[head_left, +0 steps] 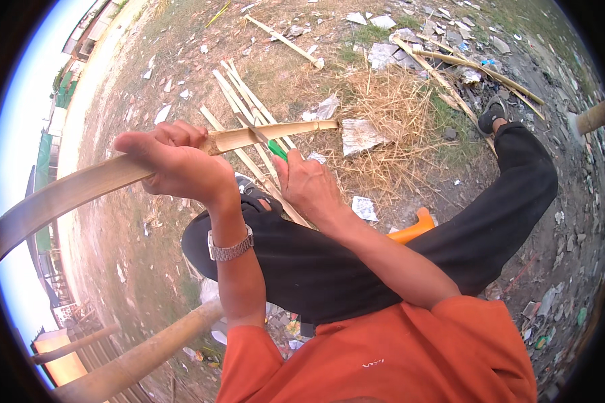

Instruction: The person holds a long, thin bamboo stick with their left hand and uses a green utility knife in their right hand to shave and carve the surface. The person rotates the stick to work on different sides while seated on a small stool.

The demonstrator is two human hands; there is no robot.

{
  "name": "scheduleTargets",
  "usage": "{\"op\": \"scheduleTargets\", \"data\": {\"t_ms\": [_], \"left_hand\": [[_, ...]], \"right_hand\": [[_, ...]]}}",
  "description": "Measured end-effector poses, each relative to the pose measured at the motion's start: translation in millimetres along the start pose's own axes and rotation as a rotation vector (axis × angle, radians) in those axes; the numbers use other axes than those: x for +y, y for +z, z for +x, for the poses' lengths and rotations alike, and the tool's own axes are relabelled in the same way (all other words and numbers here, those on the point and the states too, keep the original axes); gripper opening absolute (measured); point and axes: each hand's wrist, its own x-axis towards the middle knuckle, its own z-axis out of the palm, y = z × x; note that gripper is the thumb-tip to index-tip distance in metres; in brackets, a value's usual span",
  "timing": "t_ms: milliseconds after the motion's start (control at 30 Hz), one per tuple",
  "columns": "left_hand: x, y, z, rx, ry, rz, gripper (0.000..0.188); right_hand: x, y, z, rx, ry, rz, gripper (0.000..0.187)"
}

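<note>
A long split bamboo strip (pixel 67 191) runs from the far left edge across to the middle, its pale inner side showing past a node. My left hand (pixel 185 161) is wrapped around it just short of that node, with a metal watch on the wrist. In my right hand (pixel 309 185) is a knife (pixel 276 149), its green handle partly covered by the fingers. The knife's blade lies across the strip beyond my left hand; whether it has cut in, I cannot tell. The strip's far end hangs over dry straw.
Several thin bamboo strips (pixel 235 94) lie on the ground beyond my knees. Dry straw (pixel 396 161) is heaped ahead, and more split bamboo (pixel 444 84) lies near my right foot. A bamboo pole (pixel 148 349) crosses at lower left. An orange curved object (pixel 413 228) shows beside my leg.
</note>
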Motion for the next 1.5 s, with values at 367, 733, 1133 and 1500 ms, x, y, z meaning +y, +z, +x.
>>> {"op": "scheduleTargets", "data": {"t_ms": [367,733,1133,1500], "left_hand": [[-3,0,5,0.006,0.011,-0.034,0.042],[-5,-3,8,0.031,-0.012,0.004,0.038],[-4,-10,-2,-0.107,-0.007,-0.084,0.034],[-1,-5,4,-0.099,0.029,-0.04,0.052]], "right_hand": [[5,-2,4,0.009,-0.015,-0.036,0.039],[20,6,3,0.031,-0.01,-0.059,0.042],[61,-7,17,-0.074,0.233,-0.134,0.053],[74,8,31,-0.066,0.172,-0.111,0.054]]}}
